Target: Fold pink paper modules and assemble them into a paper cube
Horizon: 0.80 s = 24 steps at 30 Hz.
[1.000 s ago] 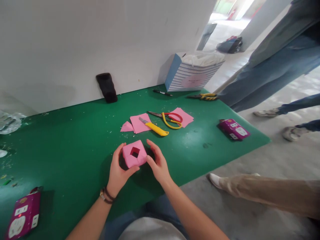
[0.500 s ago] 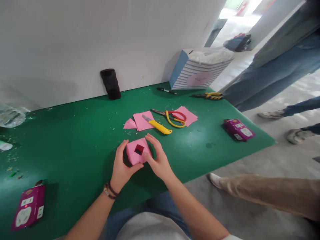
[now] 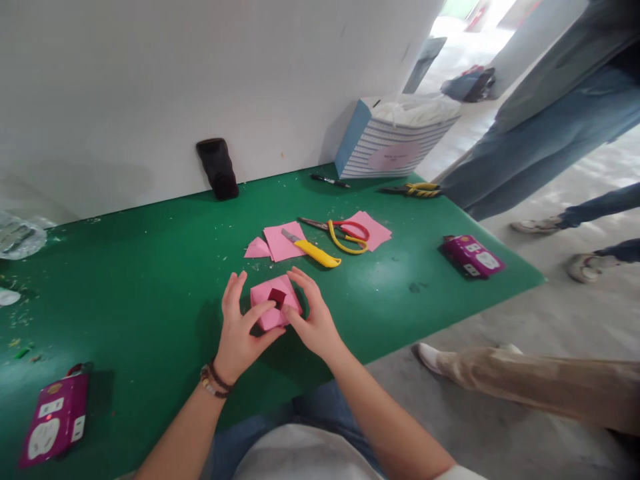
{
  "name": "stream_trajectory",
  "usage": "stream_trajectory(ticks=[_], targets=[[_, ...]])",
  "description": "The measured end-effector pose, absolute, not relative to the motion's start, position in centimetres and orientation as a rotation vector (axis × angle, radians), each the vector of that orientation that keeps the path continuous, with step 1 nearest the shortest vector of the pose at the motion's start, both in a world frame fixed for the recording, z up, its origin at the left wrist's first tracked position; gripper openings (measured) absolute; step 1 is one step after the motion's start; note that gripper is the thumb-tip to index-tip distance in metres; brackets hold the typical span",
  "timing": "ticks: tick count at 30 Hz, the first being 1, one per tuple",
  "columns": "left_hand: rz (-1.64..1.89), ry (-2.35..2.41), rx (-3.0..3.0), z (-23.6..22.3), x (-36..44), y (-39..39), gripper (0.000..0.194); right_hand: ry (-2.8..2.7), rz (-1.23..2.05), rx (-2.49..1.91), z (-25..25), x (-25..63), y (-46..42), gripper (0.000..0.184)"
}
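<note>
A folded pink paper box (image 3: 265, 291) with a square hole in its top is held between my two hands, just above or on the green table. My left hand (image 3: 242, 325) has its index finger laid over the top by the hole and its thumb along the near lower side; its other fingers point up, off the box. My right hand (image 3: 315, 317) grips the right side, thumb at the hole's edge and fingers behind the far corner. Beyond the box lie a yellow utility knife (image 3: 318, 253) on pink paper sheets (image 3: 284, 241) and red-and-yellow scissors (image 3: 350, 237).
The green table (image 3: 150, 267) meets a white wall. A black phone (image 3: 218, 169) leans there. A pen (image 3: 330, 181), striped paper bag (image 3: 397, 140), pliers (image 3: 415, 190) and purple packs (image 3: 474, 256) lie around. People's legs (image 3: 545, 133) stand to the right.
My left index finger has moved from the box's left side onto its top beside the hole, and the other left fingers have lifted away. My right hand keeps its hold.
</note>
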<state>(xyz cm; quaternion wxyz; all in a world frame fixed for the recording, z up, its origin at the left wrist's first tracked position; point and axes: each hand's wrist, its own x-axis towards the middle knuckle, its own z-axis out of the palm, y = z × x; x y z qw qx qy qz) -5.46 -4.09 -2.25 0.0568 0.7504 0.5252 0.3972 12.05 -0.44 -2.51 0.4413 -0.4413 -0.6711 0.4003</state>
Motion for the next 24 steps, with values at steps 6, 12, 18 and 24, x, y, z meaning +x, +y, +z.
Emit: stream_trajectory(ticks=[6,12,18,24], targets=[[1.219,1.574,2.239,-2.7,-5.4,-4.1,0.034,-1.640,0.991,-1.072,-2.7,11.8,-0.5,0.054],[1.274,1.483,2.133,-2.9,-5.5,-4.4,0.058,-1.431,1.119,-1.065,-3.6,12.0,-0.7,0.044],[1.395,1.415,1.547,-4.3,-6.0,-4.7,0.072,-0.993,1.210,-1.154,-5.1,13.0,-1.6,0.028],[1.296,1.303,1.330,-4.6,-6.3,-4.6,0.096,-1.055,1.207,-1.143,-5.1,12.8,-1.5,0.028]])
